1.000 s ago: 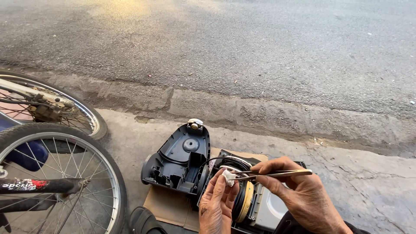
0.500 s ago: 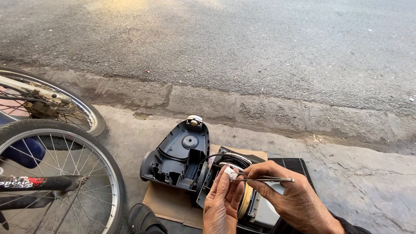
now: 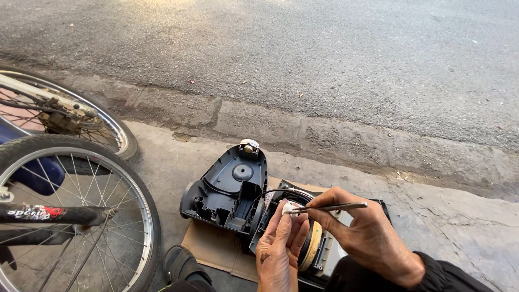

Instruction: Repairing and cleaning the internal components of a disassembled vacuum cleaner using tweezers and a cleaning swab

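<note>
Stretching across the top of the view, the grey asphalt road (image 3: 324, 59) ran above a cracked concrete kerb (image 3: 335, 135). Two bicycle wheels stood at the left, the nearer wheel (image 3: 70, 216) spoked and dark-tyred, the farther wheel (image 3: 65, 116) behind it. On the pavement lay a flat piece of cardboard (image 3: 211, 246), carrying an opened black appliance housing (image 3: 227, 192) tipped on its side, its hollow interior facing up. Just beside it sat the appliance's inner body (image 3: 319, 254) with a yellowish ring. The right hand (image 3: 367, 238) was closed on a thin metal tool (image 3: 330, 206), held level, its tip meeting a small white part (image 3: 288, 207). The left hand (image 3: 281, 243) pinched that white part between its fingertips, directly over the inner body.
</note>
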